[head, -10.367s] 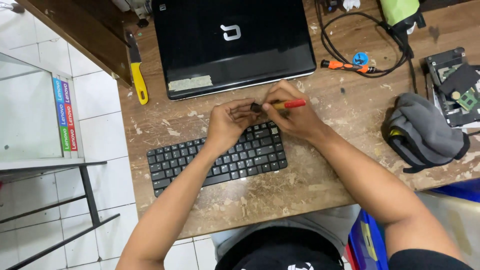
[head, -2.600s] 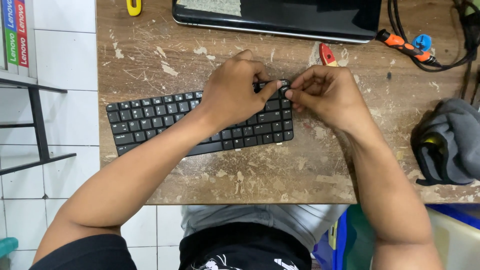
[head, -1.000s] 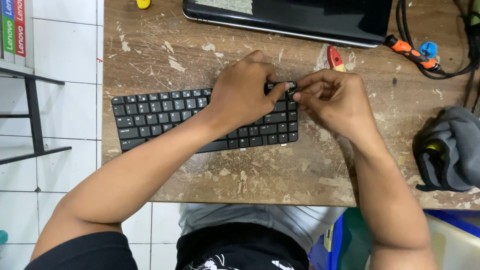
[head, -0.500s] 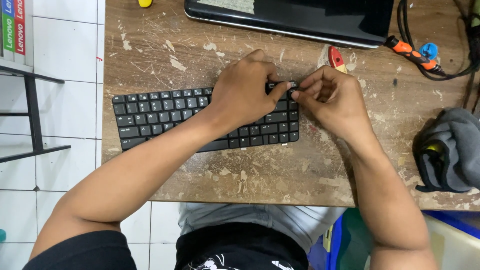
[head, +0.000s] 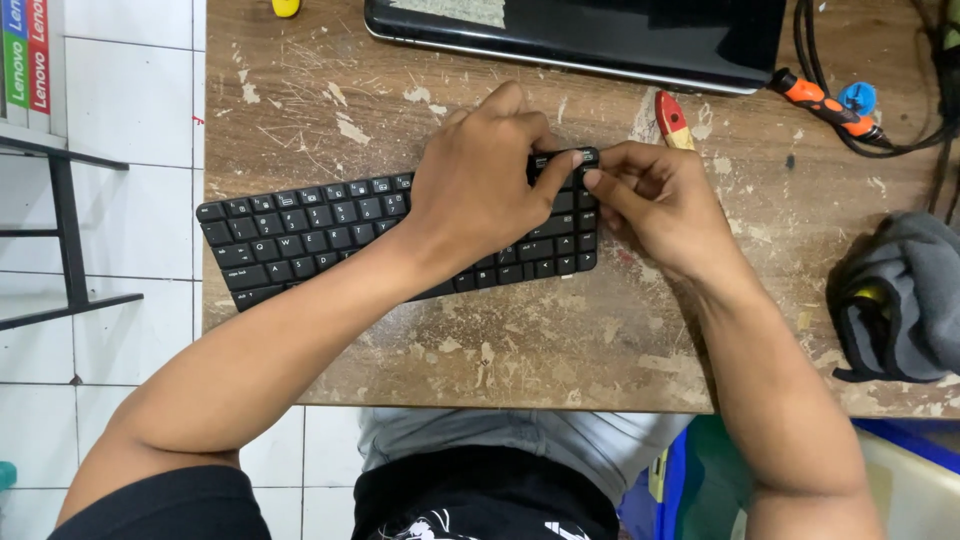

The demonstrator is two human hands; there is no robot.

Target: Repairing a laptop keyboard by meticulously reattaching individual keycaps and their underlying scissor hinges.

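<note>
The keyboard (head: pixel 330 232) lies on the table (head: pixel 560 340) before the laptop (head: pixel 600 35), cloth bundle (head: pixel 905 300) at right.

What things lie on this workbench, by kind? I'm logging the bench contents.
Keyboard, black, under both hands (left hand, right hand): 1
Laptop, black, closed: 1
Red-handled tool: 1
Yellow-handled tool, mostly out of frame: 1
Orange plug on black cable: 1
Grey cloth bundle: 1
Total: 6

Bright, even light from overhead leaves only soft, short shadows under the hands, a pale sheen on the glossy black laptop lid (head: pixel 600 35), and sharp focus throughout.
</note>
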